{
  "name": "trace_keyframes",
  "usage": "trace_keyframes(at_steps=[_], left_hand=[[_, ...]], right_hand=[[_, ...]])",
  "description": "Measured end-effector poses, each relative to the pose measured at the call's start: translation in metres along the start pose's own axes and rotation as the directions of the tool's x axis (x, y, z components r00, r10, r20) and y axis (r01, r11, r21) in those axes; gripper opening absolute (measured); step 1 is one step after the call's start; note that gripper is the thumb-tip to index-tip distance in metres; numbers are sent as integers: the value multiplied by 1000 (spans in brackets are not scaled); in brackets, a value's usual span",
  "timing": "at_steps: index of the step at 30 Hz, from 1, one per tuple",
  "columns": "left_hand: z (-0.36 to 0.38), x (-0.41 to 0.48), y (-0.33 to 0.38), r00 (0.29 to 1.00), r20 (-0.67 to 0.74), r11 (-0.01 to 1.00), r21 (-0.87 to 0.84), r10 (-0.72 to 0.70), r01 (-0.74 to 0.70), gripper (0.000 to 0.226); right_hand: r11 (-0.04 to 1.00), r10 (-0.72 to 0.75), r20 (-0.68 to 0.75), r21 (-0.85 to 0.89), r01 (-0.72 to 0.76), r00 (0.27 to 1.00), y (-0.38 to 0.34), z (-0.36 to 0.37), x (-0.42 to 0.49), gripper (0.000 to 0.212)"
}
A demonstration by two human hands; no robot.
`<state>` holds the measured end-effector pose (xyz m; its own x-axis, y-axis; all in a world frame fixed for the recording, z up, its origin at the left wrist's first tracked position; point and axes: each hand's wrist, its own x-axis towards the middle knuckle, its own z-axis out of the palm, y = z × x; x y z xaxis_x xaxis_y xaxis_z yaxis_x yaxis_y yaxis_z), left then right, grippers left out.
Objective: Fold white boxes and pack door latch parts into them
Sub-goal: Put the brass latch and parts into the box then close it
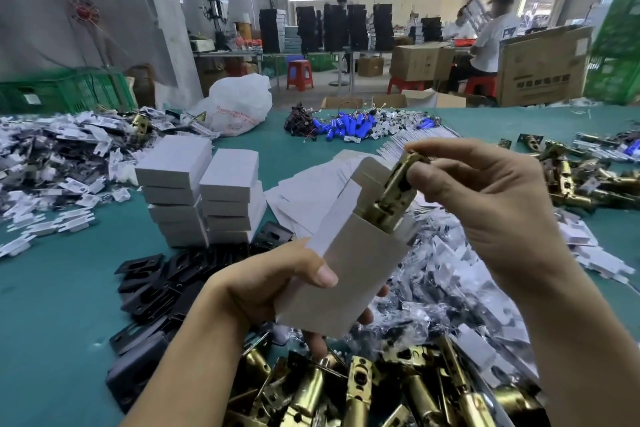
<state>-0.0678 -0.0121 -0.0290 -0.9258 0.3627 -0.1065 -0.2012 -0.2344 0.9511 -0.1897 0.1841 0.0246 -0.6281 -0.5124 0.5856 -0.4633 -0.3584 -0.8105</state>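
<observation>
Item in hand: folded white cardboard box (356, 274), top flaps open, tilted above the green worktop (52, 305); left hand (277, 284) grip clamped round its lower half.
Brass tubular door latch (394, 191): lower end inside the box mouth, upper end pinched in the right hand (485, 204) grip.
Done: two stacks of closed white boxes (204, 191).
Outstanding, by judgement: seating the latch and closing the flaps; a heap of loose brass latches (363, 392) and flat white box blanks (311, 191) remain.

Head-worn view, forward and down, close

One open box (349, 274), one brass latch (394, 194), two stacks of closed boxes (176, 198), three red stools (299, 74).
</observation>
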Motion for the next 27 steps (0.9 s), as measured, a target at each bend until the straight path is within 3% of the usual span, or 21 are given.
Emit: trace_keyframes(at_steps=[4, 7, 9, 11, 15, 17, 20, 25, 27], left_hand=[[-3, 2, -2, 997, -50, 995, -79, 63, -66, 58], [-3, 5, -2, 975, -214, 992, -95, 59, -81, 69], [2, 6, -1, 967, -244, 991, -92, 77, -102, 64], [8, 8, 2, 962, -253, 993, -24, 105, -115, 58], [17, 11, 4, 955, -272, 984, 165, 116, -72, 70], [18, 12, 4, 947, -303, 984, 166, 109, -60, 67], [15, 13, 3, 934, -337, 986, 149, 117, -70, 62], [9, 13, 0, 918, -342, 980, 53, 201, -194, 73], [8, 14, 0, 910, -329, 964, 16, 254, -264, 66]], right_hand=[[996, 47, 58, -78, -42, 997, 4, 13, -2, 18], [984, 72, 37, -163, -65, 997, 8, 19, -3, 15], [978, 78, 5, -195, -76, 997, 9, 21, -3, 13], [976, 85, -4, -202, -84, 996, 9, 21, -2, 11], [968, 174, 69, -194, -158, 982, 7, 18, -2, 6], [944, 215, 105, -278, -179, 971, 5, 13, -1, 3], [881, 205, 162, -459, -110, 965, 4, 10, -2, 21], [909, 8, -42, -416, -24, 999, -6, 9, -1, 19], [923, 1, -146, -381, -57, 989, -4, 3, 0, 14]])
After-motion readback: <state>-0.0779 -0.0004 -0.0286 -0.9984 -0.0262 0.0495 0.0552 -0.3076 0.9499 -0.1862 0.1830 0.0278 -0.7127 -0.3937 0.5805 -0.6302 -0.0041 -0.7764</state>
